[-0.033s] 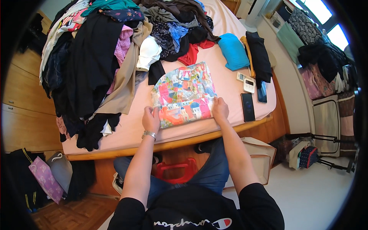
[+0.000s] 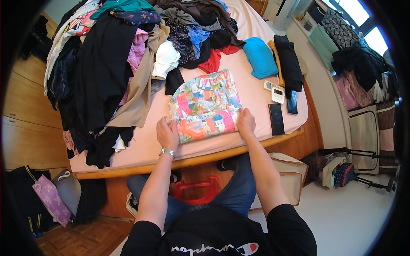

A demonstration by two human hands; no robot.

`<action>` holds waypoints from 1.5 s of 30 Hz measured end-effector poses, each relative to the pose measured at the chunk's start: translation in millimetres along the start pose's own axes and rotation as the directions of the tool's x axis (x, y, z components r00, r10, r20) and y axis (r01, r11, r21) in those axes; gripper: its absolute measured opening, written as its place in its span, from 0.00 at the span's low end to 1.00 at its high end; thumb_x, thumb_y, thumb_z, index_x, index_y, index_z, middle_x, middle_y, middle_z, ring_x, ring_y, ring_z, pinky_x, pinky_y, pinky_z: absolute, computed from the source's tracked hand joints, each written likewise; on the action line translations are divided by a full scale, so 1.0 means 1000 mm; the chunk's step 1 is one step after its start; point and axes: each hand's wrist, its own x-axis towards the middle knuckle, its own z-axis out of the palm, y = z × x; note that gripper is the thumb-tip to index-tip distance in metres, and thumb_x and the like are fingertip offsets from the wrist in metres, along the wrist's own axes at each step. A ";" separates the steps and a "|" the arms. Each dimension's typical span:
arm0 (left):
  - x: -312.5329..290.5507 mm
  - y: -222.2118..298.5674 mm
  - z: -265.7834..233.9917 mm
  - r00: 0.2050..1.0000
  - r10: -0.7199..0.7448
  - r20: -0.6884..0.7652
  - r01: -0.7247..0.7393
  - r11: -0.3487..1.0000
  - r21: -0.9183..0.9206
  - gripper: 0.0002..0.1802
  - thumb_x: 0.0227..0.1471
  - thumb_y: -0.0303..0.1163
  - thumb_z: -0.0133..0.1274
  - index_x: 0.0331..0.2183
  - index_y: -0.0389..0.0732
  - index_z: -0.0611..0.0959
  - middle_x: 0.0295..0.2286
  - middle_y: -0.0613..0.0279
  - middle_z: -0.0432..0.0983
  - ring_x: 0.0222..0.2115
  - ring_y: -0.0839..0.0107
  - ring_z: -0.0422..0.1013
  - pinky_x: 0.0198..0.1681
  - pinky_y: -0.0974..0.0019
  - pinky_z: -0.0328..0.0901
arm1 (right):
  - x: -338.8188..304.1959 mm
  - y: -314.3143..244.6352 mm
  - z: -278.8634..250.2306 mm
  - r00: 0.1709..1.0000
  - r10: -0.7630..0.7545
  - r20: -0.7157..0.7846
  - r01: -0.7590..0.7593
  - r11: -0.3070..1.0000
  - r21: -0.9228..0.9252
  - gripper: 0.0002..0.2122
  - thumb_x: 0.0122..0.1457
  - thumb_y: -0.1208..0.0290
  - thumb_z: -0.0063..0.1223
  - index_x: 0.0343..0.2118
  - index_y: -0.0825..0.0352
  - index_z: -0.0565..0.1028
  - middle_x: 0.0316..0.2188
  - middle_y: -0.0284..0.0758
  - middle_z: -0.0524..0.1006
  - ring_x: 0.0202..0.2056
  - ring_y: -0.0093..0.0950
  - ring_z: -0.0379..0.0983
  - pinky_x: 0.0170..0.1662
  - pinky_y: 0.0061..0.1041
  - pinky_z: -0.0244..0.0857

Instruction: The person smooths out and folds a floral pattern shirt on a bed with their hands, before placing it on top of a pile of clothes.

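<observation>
A folded garment (image 2: 207,102) in a bright print of small buildings, pink, blue and white, lies flat on the pink sheet in front of me. Its near part is turned over into a band. My right hand (image 2: 246,123) pinches the band's right end, thumb on top. At the left end, my left hand (image 2: 167,134) has its fingers apart, with the thumb beside the cloth's edge and the other fingers off to the left of it. A silver watch (image 2: 167,151) circles my left wrist.
A big heap of clothes (image 2: 98,77) covers the bed's left and far side. To the right lie a blue folded bundle (image 2: 260,57), dark folded clothing (image 2: 288,64), a white timer (image 2: 277,95) and a phone (image 2: 276,119). A red plastic stool (image 2: 196,190) shows between my legs.
My left hand has loosened and shifted slightly left, its fingers now apart from the garment's edge. The right hand and the garment stay almost in place.
</observation>
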 end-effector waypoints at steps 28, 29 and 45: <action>-0.019 -0.019 -0.003 0.717 0.554 0.422 -0.645 0.757 0.103 0.26 0.53 0.26 0.47 0.55 0.35 0.73 0.53 0.46 0.72 0.55 0.53 0.67 0.62 0.50 0.58 | -0.011 0.020 -0.021 0.605 -0.702 0.377 0.794 0.497 -0.349 0.22 0.56 0.65 0.54 0.52 0.71 0.69 0.56 0.46 0.70 0.60 0.41 0.64 0.66 0.37 0.52; -0.018 -0.020 -0.008 0.715 0.561 0.417 -0.650 0.753 0.102 0.26 0.53 0.26 0.47 0.55 0.35 0.73 0.53 0.46 0.72 0.55 0.53 0.67 0.62 0.50 0.58 | -0.011 0.033 -0.018 0.594 -0.751 0.287 0.796 0.500 -0.341 0.16 0.56 0.71 0.51 0.47 0.71 0.72 0.52 0.46 0.74 0.55 0.40 0.70 0.63 0.38 0.57; -0.055 -0.033 -0.024 0.909 -0.206 0.362 0.413 0.546 -0.729 0.12 0.58 0.31 0.57 0.42 0.37 0.77 0.34 0.62 0.78 0.34 0.71 0.73 0.40 0.66 0.69 | -0.044 0.012 -0.013 0.971 -0.121 0.204 -0.078 0.650 0.755 0.09 0.62 0.66 0.56 0.38 0.67 0.75 0.25 0.45 0.79 0.26 0.40 0.77 0.34 0.38 0.70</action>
